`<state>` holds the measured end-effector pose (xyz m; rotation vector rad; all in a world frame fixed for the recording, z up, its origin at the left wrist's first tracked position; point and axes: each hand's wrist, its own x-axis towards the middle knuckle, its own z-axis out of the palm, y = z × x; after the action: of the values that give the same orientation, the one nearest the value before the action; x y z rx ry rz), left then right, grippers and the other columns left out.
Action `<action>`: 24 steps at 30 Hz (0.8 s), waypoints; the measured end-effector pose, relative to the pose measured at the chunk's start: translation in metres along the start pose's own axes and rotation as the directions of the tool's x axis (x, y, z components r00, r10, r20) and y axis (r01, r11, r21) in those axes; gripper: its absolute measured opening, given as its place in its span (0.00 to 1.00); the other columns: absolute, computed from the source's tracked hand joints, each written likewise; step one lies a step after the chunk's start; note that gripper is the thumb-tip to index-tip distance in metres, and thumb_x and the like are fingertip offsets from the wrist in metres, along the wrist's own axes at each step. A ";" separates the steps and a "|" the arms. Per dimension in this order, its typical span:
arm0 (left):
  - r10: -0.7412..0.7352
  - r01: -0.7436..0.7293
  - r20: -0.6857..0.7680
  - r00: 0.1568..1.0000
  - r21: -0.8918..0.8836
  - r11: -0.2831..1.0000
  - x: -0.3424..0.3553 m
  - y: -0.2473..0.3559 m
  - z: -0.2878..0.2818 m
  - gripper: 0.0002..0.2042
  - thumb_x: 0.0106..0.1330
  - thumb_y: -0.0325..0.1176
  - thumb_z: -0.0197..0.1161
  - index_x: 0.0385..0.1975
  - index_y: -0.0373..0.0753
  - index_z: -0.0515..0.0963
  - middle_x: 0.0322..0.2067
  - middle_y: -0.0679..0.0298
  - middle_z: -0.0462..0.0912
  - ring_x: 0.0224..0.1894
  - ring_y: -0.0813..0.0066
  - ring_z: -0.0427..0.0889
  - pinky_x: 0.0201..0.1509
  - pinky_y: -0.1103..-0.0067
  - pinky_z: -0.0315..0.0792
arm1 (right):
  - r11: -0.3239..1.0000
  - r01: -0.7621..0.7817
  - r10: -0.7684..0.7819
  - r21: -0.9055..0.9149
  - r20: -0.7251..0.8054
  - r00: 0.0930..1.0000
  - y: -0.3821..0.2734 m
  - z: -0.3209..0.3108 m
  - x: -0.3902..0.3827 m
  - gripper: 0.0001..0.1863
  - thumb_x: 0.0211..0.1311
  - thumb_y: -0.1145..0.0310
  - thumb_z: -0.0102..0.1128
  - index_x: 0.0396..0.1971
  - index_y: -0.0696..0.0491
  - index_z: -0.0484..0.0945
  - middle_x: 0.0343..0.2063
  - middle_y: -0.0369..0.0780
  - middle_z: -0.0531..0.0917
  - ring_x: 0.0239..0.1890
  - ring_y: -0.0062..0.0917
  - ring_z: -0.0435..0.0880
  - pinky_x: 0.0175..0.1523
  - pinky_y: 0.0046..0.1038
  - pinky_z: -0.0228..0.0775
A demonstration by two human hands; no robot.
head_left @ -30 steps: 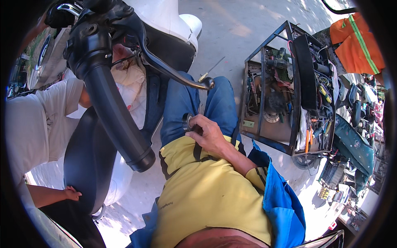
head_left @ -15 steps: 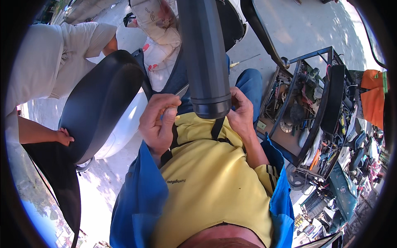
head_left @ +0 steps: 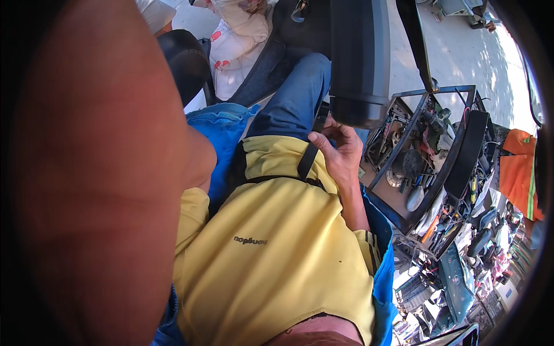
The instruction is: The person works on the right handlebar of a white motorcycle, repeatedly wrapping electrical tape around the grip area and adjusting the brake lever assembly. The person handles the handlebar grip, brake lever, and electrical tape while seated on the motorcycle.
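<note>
My right hand (head_left: pixel 341 151) is at my waist, its thumb and fingers closed round a black strap (head_left: pixel 307 160) that hangs over the yellow shirt (head_left: pixel 271 225). A black ribbed cylinder (head_left: pixel 360 63) with a rounded end hangs just above the fingers and hides part of what lies behind it. On the left, my raised left forearm (head_left: pixel 109 190) fills the side of the picture, very close and blurred. The hand at its end is out of sight. An open blue jacket (head_left: pixel 222 130) lies to both sides of the shirt.
Right of me stands a metal-framed tool tray (head_left: pixel 398 210) crowded with tools and parts, a black bar across it. Orange cloth (head_left: pixel 516 173) hangs beyond. A black seat (head_left: pixel 187 63) and a padded pale cover with red marks (head_left: pixel 239 57) are ahead left, below another person's pale sleeve (head_left: pixel 156 14).
My left hand has left the waist, and its forearm has come up close on the left. The right hand stays by the strap. The view has shifted, so the cylinder appears farther right.
</note>
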<state>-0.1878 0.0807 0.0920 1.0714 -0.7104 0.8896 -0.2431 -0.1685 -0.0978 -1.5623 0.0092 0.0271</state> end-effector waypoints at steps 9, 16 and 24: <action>-0.030 0.031 -0.021 0.999 0.054 0.998 -0.009 0.021 -0.015 0.26 0.77 0.47 0.58 0.62 0.29 0.72 0.52 0.44 0.78 0.42 0.66 0.82 0.42 0.75 0.78 | 0.998 -0.013 0.013 -0.069 -0.003 1.000 -0.004 -0.004 0.002 0.15 0.58 0.78 0.77 0.40 0.58 0.78 0.32 0.33 0.78 0.31 0.14 0.79 0.38 0.18 0.73; -0.006 0.009 -0.053 0.999 0.070 0.998 -0.014 0.023 -0.009 0.25 0.77 0.45 0.58 0.62 0.29 0.71 0.53 0.44 0.77 0.42 0.66 0.81 0.43 0.75 0.78 | 0.999 -0.026 0.026 -0.021 0.009 1.000 -0.008 -0.004 0.003 0.15 0.59 0.79 0.76 0.42 0.58 0.79 0.34 0.33 0.82 0.33 0.14 0.80 0.42 0.19 0.74; 0.024 -0.020 -0.063 0.998 0.070 0.997 -0.016 0.025 -0.007 0.25 0.76 0.44 0.59 0.62 0.29 0.71 0.54 0.44 0.76 0.43 0.66 0.81 0.44 0.74 0.77 | 1.000 -0.013 0.013 0.011 -0.004 1.000 0.001 -0.004 0.004 0.15 0.58 0.78 0.77 0.41 0.58 0.79 0.34 0.33 0.82 0.33 0.14 0.80 0.42 0.19 0.73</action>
<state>-0.2163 0.0887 0.0867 1.0931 -0.6430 0.9694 -0.2392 -0.1723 -0.0993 -1.5513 0.0228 0.0338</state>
